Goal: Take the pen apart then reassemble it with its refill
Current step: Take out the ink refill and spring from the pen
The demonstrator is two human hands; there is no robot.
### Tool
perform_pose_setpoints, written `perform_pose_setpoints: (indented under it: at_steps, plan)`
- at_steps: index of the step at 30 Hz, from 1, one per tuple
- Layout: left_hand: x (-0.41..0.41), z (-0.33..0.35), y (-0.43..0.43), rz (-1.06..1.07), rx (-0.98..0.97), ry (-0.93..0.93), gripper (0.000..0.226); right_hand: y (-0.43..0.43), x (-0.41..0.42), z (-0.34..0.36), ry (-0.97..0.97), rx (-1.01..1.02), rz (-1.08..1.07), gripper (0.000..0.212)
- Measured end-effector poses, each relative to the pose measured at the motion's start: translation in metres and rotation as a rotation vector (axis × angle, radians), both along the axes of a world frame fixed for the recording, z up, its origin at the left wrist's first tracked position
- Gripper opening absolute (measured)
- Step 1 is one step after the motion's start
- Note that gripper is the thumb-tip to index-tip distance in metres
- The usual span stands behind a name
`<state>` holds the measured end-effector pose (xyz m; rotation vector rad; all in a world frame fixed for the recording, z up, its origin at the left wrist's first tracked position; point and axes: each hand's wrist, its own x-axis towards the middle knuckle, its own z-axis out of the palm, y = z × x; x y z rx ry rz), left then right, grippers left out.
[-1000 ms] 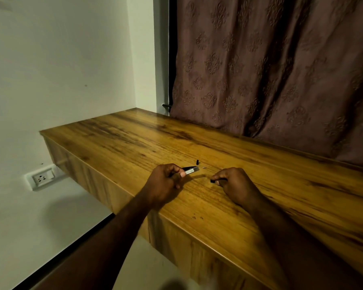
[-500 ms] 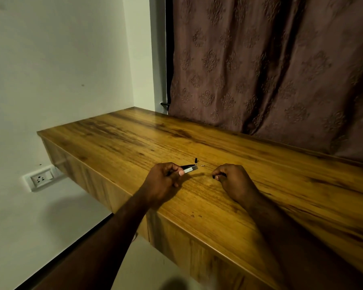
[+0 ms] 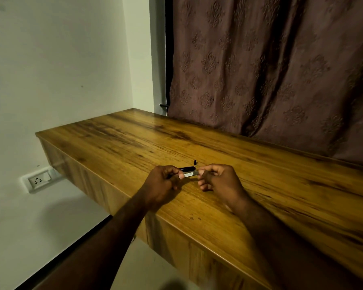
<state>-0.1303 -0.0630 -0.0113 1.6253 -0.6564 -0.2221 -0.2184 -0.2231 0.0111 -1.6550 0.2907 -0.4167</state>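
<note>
The left hand [image 3: 161, 184] and the right hand [image 3: 220, 181] each pinch one end of the pen [image 3: 189, 174] over the bench [image 3: 260, 195], near its front edge. A small black piece [image 3: 195, 162] lies just behind.

On my feed a white wall [image 3: 50, 70] fills the upper left of the frame, dimly lit, with a socket [image 3: 38, 180] set low at the left edge. A wooden desk [image 3: 281, 195], its grain streaked dark, runs from centre to lower right. A brown patterned curtain [image 3: 281, 70] hangs behind it across the upper right. At bottom left, a dark skirting [image 3: 57, 258] borders the pale floor [image 3: 151, 264].
</note>
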Motion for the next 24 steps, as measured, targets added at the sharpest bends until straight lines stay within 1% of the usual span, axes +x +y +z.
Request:
perform_pose_setpoints:
  at_steps: [2,6,9,13,16,20,24]
  plan:
    - [0.000,0.000,0.000,0.006,0.005,-0.006,0.013,0.005,0.002,-0.003,0.003,0.048,-0.002,0.009]
    - [0.003,-0.001,0.002,-0.003,0.021,-0.041,0.009,0.006,0.000,-0.002,0.028,0.157,-0.026,0.013]
    - [-0.003,0.002,0.001,-0.003,-0.121,0.053,0.010,0.008,-0.001,-0.001,0.061,0.237,-0.006,0.009]
    - [0.003,0.002,0.004,0.087,-0.181,-0.004,0.012,0.015,-0.001,0.001,0.079,0.380,0.030,0.006]
    - [0.002,0.003,0.005,0.098,-0.229,0.001,0.015,0.018,0.000,0.003,0.085,0.430,0.027,0.006]
    - [-0.001,0.006,0.006,0.075,-0.232,-0.038,0.015,0.016,0.000,0.006,0.097,0.482,0.036,0.006]
    - [-0.001,0.007,0.007,0.088,-0.274,0.010,0.017,0.016,0.000,0.007,0.107,0.494,0.080,0.016]
